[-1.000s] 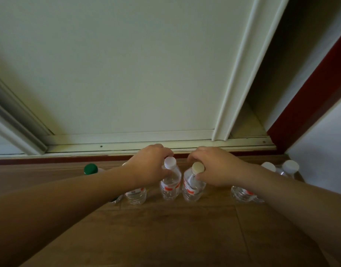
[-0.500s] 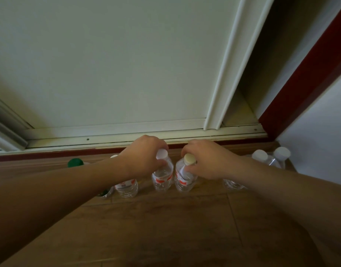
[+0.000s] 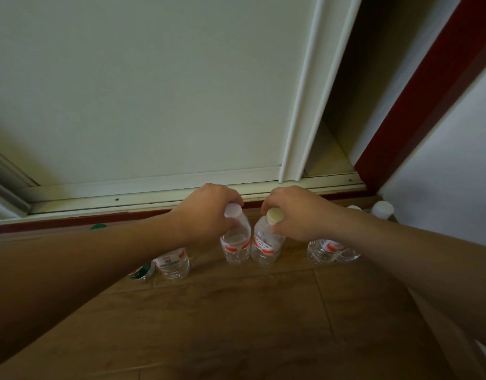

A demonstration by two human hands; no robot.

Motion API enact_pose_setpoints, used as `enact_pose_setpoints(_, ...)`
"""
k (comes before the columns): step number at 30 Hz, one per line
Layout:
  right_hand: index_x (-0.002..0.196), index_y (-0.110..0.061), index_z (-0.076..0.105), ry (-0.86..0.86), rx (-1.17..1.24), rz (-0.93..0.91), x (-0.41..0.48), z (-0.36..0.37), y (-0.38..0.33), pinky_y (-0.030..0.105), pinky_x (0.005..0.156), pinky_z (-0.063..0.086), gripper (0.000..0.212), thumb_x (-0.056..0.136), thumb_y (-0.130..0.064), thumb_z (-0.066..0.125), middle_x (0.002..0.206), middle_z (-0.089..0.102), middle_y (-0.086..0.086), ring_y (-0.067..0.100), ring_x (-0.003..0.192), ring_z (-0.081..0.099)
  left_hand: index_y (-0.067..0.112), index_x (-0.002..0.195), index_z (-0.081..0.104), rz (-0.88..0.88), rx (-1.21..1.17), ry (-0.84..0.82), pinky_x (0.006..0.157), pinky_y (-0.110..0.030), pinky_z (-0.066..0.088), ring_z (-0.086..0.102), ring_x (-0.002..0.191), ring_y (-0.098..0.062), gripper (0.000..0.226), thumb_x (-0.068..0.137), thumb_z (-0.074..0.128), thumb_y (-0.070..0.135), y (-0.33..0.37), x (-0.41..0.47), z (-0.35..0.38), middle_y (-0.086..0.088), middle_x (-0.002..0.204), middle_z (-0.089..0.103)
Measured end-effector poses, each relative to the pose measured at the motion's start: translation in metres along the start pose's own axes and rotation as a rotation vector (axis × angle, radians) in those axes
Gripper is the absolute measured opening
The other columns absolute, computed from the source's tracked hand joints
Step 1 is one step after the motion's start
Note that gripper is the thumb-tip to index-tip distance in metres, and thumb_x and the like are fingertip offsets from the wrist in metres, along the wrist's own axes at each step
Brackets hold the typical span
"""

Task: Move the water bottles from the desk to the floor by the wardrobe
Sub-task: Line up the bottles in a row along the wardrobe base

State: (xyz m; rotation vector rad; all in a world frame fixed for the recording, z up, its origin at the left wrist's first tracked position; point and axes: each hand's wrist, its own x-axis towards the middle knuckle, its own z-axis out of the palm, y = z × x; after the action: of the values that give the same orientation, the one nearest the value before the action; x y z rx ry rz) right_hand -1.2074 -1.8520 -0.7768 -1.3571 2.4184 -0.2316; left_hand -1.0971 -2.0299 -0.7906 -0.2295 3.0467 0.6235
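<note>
Since half a second ago little has changed; both hands keep their grip, and the view has merely shifted; the left hand point(image 3: 206, 212) clasps the neck of the white-capped bottle point(image 3: 235, 239); the right hand point(image 3: 296, 212) clasps the cream-capped bottle point(image 3: 266, 244); both stand on the floor point(image 3: 236, 325) near the wardrobe point(image 3: 154, 91), touching, long axes upright, caps up, tilted slightly apart at the top; other bottles point(image 3: 173, 263) stand left and right.

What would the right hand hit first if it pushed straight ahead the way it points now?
Probably the wardrobe's bottom track just beyond the right hand, which grips the cream-capped bottle; depth is unclear.
</note>
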Motion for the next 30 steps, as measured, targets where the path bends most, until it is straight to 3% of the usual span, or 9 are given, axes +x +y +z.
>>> enact_pose_setpoints(13, 0.112, -0.028, 0.066, -0.046, -0.060, 0.003, -0.020, -0.010, 0.022, 0.030, 0.078, 0.050, 0.038, 0.079, -0.009, 0.062, 0.109, 0.056, -0.008, 0.014, 0.099, 0.053, 0.031, 0.098, 0.068, 0.028, -0.005, -0.037, 0.064, -0.018, 0.042, 0.058, 0.080, -0.005, 0.022, 0.080, 0.078, 0.038, 0.025, 0.018, 0.016, 0.015, 0.089, 0.064)
enact_pose_setpoints(17, 0.113, -0.028, 0.065, -0.061, -0.050, 0.011, -0.023, -0.008, 0.028, 0.025, 0.073, 0.044, 0.041, 0.079, -0.007, 0.062, 0.107, 0.053, -0.009, 0.015, 0.099, 0.052, 0.029, 0.095, 0.067, -0.007, -0.007, -0.046, 0.066, -0.024, 0.053, 0.058, 0.077, -0.005, 0.026, 0.077, 0.079, 0.043, 0.029, 0.023, 0.025, 0.014, 0.084, 0.063)
enact_pose_setpoints(22, 0.113, -0.029, 0.063, -0.068, -0.053, 0.012, -0.023, -0.001, 0.032, 0.035, 0.081, 0.051, 0.041, 0.079, -0.007, 0.064, 0.108, 0.053, -0.007, 0.017, 0.100, 0.052, 0.027, 0.098, 0.068, -0.013, -0.002, -0.054, 0.070, -0.031, 0.057, 0.059, 0.079, -0.006, 0.030, 0.077, 0.079, 0.045, 0.031, 0.027, 0.032, 0.012, 0.088, 0.064)
enact_pose_setpoints(30, 0.112, -0.030, 0.063, -0.052, -0.031, 0.011, -0.020, 0.003, 0.038, 0.033, 0.082, 0.051, 0.040, 0.079, -0.009, 0.067, 0.108, 0.054, -0.008, 0.014, 0.099, 0.051, 0.028, 0.102, 0.069, 0.015, -0.019, -0.057, 0.074, -0.025, 0.053, 0.059, 0.083, -0.005, 0.026, 0.080, 0.078, 0.038, 0.031, 0.030, 0.032, 0.013, 0.092, 0.066)
